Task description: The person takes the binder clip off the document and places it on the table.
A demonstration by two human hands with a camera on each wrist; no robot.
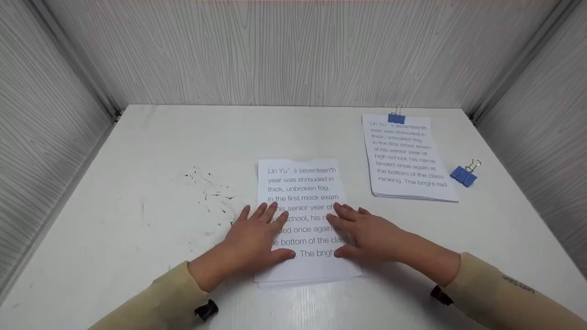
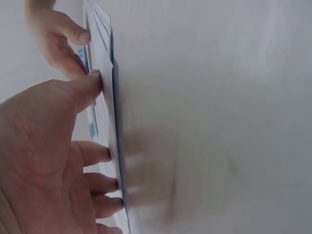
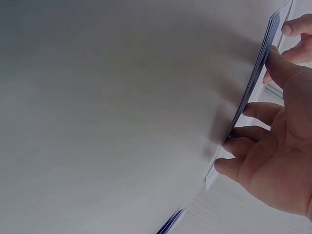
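Observation:
A stack of printed sheets [image 1: 302, 270] lies upright to the view at the table's front middle, its bottom edges slightly uneven. My left hand [image 1: 252, 238] rests on its left side, fingers spread, thumb near the last printed line. On the right side rests my right hand [image 1: 369, 233], fingers extended over the print. In the left wrist view, the fingertips of the left hand [image 2: 53, 161] touch the stack's edge [image 2: 114, 92]. The right wrist view has the right hand [image 3: 278, 141] with its fingertips along the layered paper edge [image 3: 253, 78].
Behind and to the right lies another printed stack [image 1: 406, 156] with a blue binder clip [image 1: 396, 118] on its top edge. A loose blue binder clip [image 1: 464, 175] sits to its right. Dark marks [image 1: 215, 196] spot the white table [image 1: 183, 137]. Panels enclose the back and sides.

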